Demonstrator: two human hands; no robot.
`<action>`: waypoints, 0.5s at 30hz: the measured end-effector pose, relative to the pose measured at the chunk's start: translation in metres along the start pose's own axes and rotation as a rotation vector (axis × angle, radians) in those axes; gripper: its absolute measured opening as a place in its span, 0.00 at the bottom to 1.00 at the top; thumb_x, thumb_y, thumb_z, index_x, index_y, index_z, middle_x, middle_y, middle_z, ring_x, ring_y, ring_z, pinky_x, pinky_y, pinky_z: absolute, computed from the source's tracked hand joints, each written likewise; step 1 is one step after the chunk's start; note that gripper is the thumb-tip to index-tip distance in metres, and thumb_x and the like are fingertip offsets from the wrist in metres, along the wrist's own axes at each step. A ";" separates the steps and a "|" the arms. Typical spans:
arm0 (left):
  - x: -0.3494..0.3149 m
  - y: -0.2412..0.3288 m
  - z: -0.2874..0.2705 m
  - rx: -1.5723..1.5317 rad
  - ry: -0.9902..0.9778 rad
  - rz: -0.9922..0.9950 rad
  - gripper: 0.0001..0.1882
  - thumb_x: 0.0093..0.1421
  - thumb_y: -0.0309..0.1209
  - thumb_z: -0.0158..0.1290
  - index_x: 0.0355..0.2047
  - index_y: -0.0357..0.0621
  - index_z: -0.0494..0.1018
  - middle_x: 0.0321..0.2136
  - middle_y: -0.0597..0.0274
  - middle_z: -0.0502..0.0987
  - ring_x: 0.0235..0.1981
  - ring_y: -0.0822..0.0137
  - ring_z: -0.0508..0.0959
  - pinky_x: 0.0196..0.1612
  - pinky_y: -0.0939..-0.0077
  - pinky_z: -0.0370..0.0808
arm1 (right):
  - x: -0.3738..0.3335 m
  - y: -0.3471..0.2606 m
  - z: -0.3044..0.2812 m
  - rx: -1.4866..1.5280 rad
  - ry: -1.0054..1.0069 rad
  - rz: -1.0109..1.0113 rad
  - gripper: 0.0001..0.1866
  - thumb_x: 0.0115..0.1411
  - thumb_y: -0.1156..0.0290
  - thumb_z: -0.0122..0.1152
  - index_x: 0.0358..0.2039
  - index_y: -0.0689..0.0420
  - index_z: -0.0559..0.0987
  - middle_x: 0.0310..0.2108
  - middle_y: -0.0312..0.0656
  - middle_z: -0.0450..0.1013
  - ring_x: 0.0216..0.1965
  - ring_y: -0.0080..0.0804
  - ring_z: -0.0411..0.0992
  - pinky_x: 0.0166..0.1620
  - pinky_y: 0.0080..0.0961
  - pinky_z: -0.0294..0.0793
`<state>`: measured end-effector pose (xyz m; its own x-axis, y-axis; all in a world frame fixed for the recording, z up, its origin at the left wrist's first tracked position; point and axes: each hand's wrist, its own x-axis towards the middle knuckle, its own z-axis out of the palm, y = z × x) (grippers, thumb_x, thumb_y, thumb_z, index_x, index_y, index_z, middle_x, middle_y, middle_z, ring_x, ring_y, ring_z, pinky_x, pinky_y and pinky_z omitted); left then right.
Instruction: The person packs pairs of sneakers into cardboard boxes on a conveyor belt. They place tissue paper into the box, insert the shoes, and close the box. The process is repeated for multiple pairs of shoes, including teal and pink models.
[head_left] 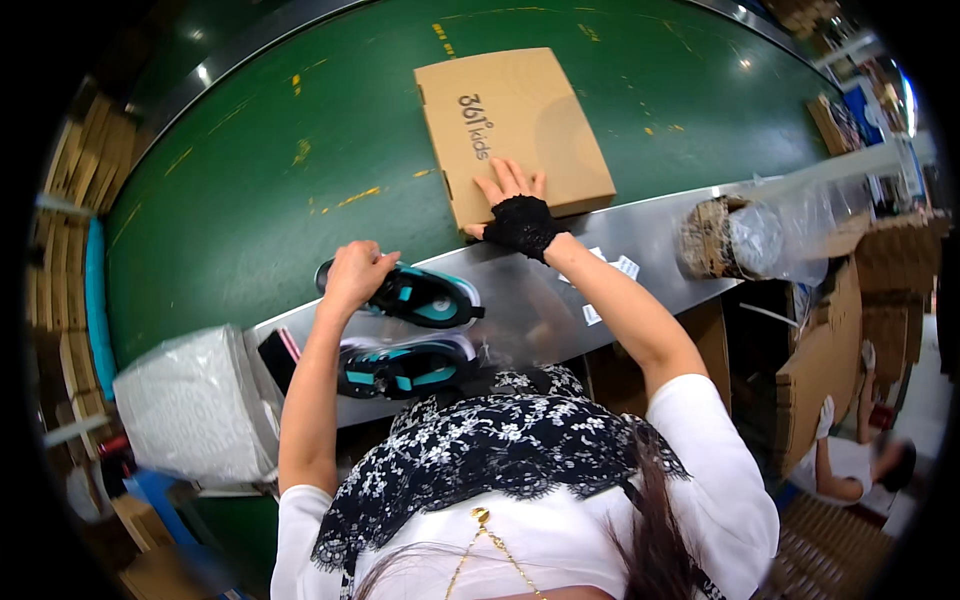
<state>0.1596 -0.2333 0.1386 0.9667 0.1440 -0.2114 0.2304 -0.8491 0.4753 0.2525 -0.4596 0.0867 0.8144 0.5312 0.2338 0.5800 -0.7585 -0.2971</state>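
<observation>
My right hand [517,208], in a black lace fingerless glove, lies with spread fingers on the near side of a closed brown cardboard shoebox [530,120]. The box rests at the near edge of the green conveyor belt. My bare left hand [358,272] is closed over the front part of a black and teal shoe [432,300]; its fingertips are hidden. A matching shoe [405,368] lies on the metal ledge closer to me, apart from my hands. Both heels point right.
A plastic-wrapped bundle [195,405] stands left of the shoes. White paper slips [625,267] lie on the metal ledge [540,320]. Farther right is a taped roll with clear plastic [725,238]. Cardboard stacks [75,260] flank the belt, and another person [850,465] works at right.
</observation>
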 end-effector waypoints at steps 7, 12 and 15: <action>0.036 0.028 -0.001 -0.744 0.018 -0.084 0.18 0.54 0.41 0.50 0.20 0.37 0.69 0.17 0.59 0.73 0.11 0.76 0.66 0.13 0.83 0.61 | 0.000 0.015 0.025 -0.240 0.116 0.045 0.27 0.52 0.71 0.42 0.54 0.35 0.59 0.56 0.52 0.51 0.57 0.50 0.49 0.44 0.71 0.45; 0.047 0.040 -0.001 -0.933 0.003 -0.088 0.18 0.55 0.42 0.49 0.22 0.37 0.67 0.21 0.58 0.72 0.11 0.78 0.65 0.12 0.86 0.60 | 0.023 0.076 0.036 -0.023 0.314 0.019 0.34 0.44 0.67 0.56 0.54 0.34 0.59 0.55 0.49 0.52 0.55 0.44 0.53 0.47 0.65 0.48; 0.048 0.032 -0.004 -0.941 0.012 -0.122 0.16 0.55 0.41 0.49 0.24 0.38 0.67 0.24 0.59 0.72 0.13 0.78 0.66 0.12 0.85 0.60 | 0.041 0.064 -0.017 -0.268 -0.092 0.008 0.35 0.45 0.66 0.56 0.55 0.38 0.56 0.58 0.48 0.48 0.58 0.48 0.49 0.49 0.64 0.47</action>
<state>0.2135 -0.2520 0.1471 0.9299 0.2146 -0.2986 0.3197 -0.0709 0.9449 0.3225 -0.4930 0.0926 0.8246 0.5472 0.1435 0.5573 -0.8293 -0.0403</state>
